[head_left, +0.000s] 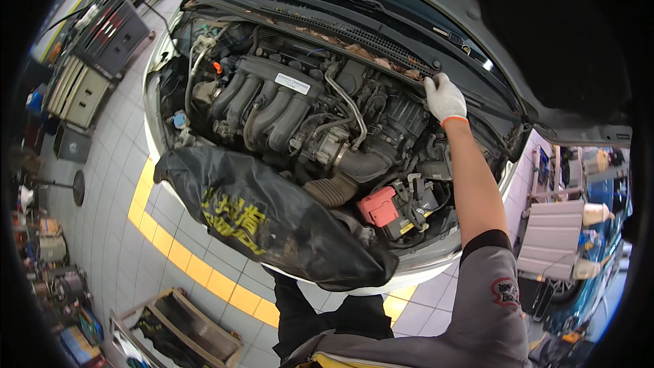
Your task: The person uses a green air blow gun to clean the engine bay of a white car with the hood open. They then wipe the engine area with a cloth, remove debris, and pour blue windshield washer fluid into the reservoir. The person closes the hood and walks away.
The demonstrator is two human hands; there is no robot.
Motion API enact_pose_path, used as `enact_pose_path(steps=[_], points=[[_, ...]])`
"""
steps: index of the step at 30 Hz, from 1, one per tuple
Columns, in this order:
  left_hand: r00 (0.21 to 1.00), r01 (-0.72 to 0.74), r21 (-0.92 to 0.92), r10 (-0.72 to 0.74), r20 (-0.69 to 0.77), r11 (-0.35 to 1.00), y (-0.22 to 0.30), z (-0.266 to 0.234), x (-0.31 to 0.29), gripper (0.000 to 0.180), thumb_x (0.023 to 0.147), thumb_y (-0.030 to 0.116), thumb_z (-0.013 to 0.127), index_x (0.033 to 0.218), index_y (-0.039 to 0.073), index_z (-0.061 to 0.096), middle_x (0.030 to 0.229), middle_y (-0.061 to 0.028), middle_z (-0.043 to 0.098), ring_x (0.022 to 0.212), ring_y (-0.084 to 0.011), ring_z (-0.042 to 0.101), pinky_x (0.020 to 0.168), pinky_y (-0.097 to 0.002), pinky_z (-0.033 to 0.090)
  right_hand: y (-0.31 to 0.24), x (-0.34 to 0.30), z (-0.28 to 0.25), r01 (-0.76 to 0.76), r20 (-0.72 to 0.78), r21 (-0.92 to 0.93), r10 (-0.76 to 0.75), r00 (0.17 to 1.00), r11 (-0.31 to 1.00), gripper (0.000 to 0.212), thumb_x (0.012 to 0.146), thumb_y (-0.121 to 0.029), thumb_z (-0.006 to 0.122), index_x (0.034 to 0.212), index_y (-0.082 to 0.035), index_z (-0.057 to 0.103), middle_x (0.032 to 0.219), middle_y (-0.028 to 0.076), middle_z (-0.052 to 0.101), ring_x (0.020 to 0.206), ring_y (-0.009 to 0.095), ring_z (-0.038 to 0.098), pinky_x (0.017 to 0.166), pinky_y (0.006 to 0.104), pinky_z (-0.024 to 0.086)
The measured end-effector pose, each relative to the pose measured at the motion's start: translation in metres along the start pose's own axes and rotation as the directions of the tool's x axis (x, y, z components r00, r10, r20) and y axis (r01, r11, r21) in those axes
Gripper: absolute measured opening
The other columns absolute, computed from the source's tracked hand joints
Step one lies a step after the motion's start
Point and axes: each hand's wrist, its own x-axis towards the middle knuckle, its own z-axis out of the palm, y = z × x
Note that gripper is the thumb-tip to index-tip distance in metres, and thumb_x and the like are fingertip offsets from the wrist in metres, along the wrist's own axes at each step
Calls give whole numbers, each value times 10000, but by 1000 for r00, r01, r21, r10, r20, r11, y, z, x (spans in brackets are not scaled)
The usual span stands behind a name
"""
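My right hand (446, 99), in a white knit glove with an orange cuff, reaches to the back right of an open engine bay. Its fingers are curled together at the edge of the black cowl panel (327, 22); what they hold, if anything, is hidden. Dry brown leaves (368, 53) lie along the cowl trough just left of the fingertips. In front sits the engine with its black intake manifold (272, 99). A battery (417, 210) with a red terminal cover (379, 207) is nearer me on the right. My left hand is out of view.
A black fender cover (272, 218) drapes over the car's front edge. Overhead at the right is the raised hood (545, 48). A wheeled metal cart (177, 327) stands at lower left on the tiled floor; tool cabinets (109, 34) line the far left.
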Motion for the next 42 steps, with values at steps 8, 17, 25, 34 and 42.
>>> enact_pose_path(steps=[8, 17, 25, 34, 42], points=[[815, -394, -199, 242, -526, 897, 134, -362, 153, 375, 1046, 263, 602, 1248, -48, 659, 832, -11, 594, 716, -111, 493, 631, -307, 440, -19, 25, 25, -345, -27, 27, 345, 938, 938, 785, 1042, -654, 349, 1273, 0, 716, 1265, 282, 716, 1257, 429, 656, 1102, 480, 477], [212, -870, 337, 889, -405, 361, 733, -424, 113, 554, 1048, 383, 613, 1455, 9, 573, 1355, -184, 692, 1239, -267, 659, 1079, -376, 481, -64, 11, 4, -331, 75, 7, 329, 941, 944, 833, 1040, -695, 375, 1335, 55, 586, 1166, 293, 750, 1167, 420, 713, 1124, 499, 417], [38, -751, 589, 910, -412, 298, 982, -317, 98, 575, 990, 536, 605, 1306, 60, 681, 1376, -224, 653, 1289, -411, 597, 1117, -497, 456, -73, 15, 27, -310, -34, -99, 309, 951, 945, 644, 1093, -569, 380, 1053, -31, 732, 934, 252, 772, 982, 410, 745, 1079, 500, 457], [44, -661, 653, 887, -460, 371, 1008, -277, 129, 453, 1005, 483, 533, 1107, 63, 669, 1126, -176, 745, 1143, -342, 672, 1165, -591, 303, -112, 23, 62, -363, -299, -124, 314, 901, 924, 499, 1069, -390, 482, 846, -34, 752, 816, 191, 755, 841, 378, 728, 984, 486, 488], [-142, -871, 485, 904, -404, 81, 1000, -231, 104, 410, 967, 441, 656, 1032, 36, 665, 969, -181, 732, 996, -364, 683, 1097, -515, 400, -153, 29, 76, -347, -359, -34, 312, 879, 937, 484, 1071, -372, 504, 863, -8, 746, 843, 214, 747, 853, 388, 714, 1081, 486, 436]])
